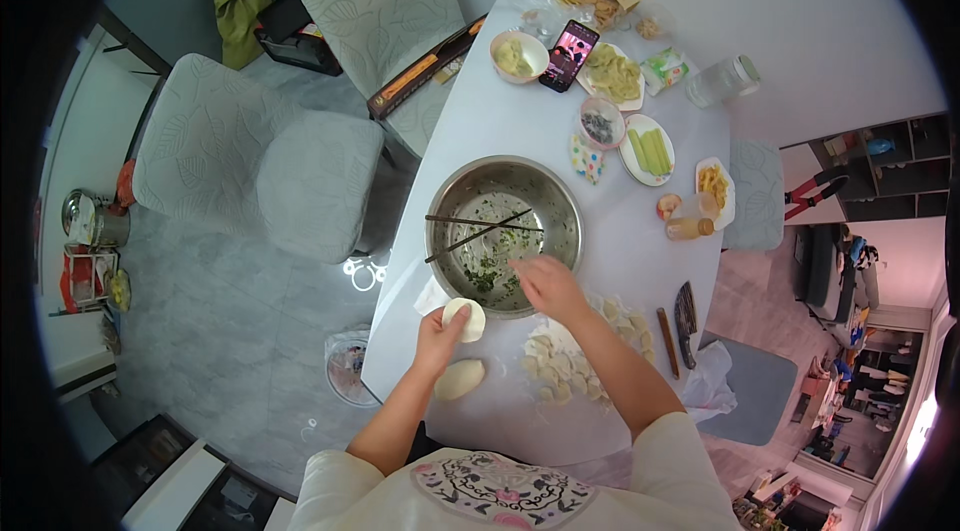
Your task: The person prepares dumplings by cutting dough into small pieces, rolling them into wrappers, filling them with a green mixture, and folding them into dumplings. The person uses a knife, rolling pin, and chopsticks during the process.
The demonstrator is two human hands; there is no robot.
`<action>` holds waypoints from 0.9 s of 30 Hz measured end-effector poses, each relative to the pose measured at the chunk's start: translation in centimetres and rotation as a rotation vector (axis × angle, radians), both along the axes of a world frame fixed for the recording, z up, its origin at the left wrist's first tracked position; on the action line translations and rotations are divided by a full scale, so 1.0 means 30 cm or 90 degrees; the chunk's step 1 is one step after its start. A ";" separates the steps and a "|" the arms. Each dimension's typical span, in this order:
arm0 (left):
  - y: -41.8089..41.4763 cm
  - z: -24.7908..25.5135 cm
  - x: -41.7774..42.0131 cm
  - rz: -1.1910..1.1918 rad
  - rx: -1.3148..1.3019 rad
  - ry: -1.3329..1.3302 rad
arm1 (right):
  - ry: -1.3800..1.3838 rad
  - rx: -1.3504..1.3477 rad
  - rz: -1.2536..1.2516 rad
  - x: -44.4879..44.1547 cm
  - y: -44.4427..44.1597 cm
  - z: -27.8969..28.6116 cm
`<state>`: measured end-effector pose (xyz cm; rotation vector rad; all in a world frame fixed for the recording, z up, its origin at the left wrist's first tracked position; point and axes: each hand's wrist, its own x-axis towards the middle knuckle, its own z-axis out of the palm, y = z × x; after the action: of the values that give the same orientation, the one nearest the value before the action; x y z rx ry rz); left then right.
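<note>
My left hand [439, 336] pinches a round dough wrapper [465, 321] between thumb and fingers, just outside the near rim of a large steel bowl [442, 276]. Over the bowl's near right side is my right hand [549, 286], fingers bent down towards the filling; whether they hold anything is not clear. Chopped green filling [484, 277] lies in the bowl, mostly near its front, with bits scattered up the wall. Two dark chopsticks [480, 235] cross over the bowl. A smooth lump of dough [460, 379] rests below my left hand. Floured dough pieces [555, 373] lie partly under my right forearm.
A rolling pin [667, 343] and a knife [684, 325] lie at the right. Farther back are a phone [569, 56], a plate of green sticks [635, 172], small bowls [544, 58], a small bottle [690, 229] and a glass bottle [716, 85]. Chairs [319, 186] stand left.
</note>
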<state>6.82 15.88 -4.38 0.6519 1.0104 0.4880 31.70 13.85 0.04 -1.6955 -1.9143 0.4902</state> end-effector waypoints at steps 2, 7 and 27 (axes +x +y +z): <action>0.003 0.004 0.014 -0.008 0.002 -0.008 | -0.013 0.035 -0.024 0.024 0.047 -0.033; 0.003 -0.010 0.001 -0.005 0.003 0.000 | 0.037 -0.116 0.078 0.018 0.043 -0.013; -0.005 0.000 0.011 -0.015 -0.011 -0.015 | 0.106 -0.124 0.004 0.119 0.014 0.027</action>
<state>7.15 15.74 -4.39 0.6413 0.9829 0.4653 35.27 14.28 0.86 -1.7089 -1.8003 0.8169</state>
